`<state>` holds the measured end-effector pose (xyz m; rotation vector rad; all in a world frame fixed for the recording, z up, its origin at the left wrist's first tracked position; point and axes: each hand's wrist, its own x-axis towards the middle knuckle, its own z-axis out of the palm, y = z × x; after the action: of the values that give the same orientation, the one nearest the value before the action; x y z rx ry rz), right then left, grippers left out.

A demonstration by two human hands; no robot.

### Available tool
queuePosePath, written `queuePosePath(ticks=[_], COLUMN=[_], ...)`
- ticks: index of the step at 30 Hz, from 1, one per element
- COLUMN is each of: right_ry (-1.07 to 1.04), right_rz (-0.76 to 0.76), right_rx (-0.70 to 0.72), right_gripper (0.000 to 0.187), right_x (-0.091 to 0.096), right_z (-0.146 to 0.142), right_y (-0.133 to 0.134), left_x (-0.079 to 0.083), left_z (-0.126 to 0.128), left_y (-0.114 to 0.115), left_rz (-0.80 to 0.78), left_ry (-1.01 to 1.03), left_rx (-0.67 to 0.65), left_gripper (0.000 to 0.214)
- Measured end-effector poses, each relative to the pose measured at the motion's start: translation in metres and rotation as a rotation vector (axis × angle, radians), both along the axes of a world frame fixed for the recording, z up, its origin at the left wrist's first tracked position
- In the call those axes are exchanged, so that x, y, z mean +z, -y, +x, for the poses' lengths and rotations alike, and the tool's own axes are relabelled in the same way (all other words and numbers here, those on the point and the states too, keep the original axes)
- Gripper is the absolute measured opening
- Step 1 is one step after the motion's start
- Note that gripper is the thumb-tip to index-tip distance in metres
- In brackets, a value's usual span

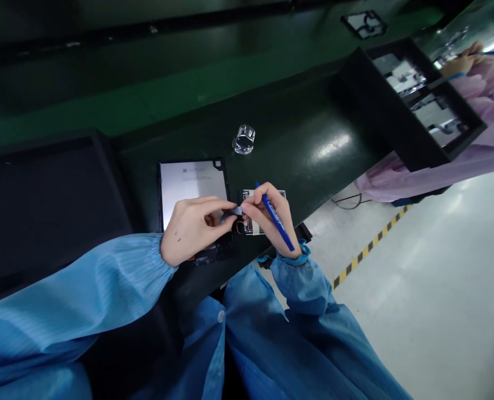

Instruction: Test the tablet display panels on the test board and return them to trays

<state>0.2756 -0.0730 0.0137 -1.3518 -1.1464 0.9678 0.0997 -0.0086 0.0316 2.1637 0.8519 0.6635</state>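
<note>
Pen [277, 222]: smooth plastic. Panel [193, 183]: satin, metal-like. Sleeve [117, 278]: matt cloth. Desk [292, 122]: smooth, semi-gloss. Floor [426, 250]: smooth, glossy.

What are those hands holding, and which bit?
Left hand: grey strip, one end. Right hand: its other end, and blue pen, near its far end.

Dark green bench [297, 119], bright glare [332, 145] — pale shiny floor [422, 283], yellow-black striped line [371, 248].

Both hands [193, 226] pinch a strip [237, 211], the right [284, 215] with a pen [274, 215].
</note>
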Motion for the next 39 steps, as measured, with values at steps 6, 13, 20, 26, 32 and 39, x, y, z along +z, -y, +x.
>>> queuePosePath(ticks=[6,13,20,26,32,39], right_ry=[0.511,0.523,0.539,0.528,0.545,0.561], right_rz=[0.053,0.026,0.03,0.031,0.026,0.047], right_rx=[-0.129,-0.008,-0.014,-0.01,-0.014,-0.011], right_gripper=[0.014,0.019,0.016,0.015,0.016,0.015], right_x=[-0.031,-0.04,-0.04,-0.039,-0.04,-0.04], right_z=[0.034,0.033,0.032,0.032,0.032,0.032], right_y=[-0.008,0.005,0.004,0.005,0.005,0.005], left_x=[-0.015,-0.025,-0.027,-0.026,-0.026,-0.031], left_z=[0.011,0.014,0.013,0.014,0.015,0.015], left_y=[-0.006,-0.004,-0.001,-0.003,-0.003,-0.001], left_rz=[0.098,0.153,0.144,0.152,0.158,0.191], left_ry=[-0.241,-0.338,-0.337,-0.359,-0.349,-0.31], left_rx=[-0.077,-0.08,-0.09,-0.081,-0.081,-0.073], left_gripper=[0.018,0.023,0.018,0.016,0.015,0.015])
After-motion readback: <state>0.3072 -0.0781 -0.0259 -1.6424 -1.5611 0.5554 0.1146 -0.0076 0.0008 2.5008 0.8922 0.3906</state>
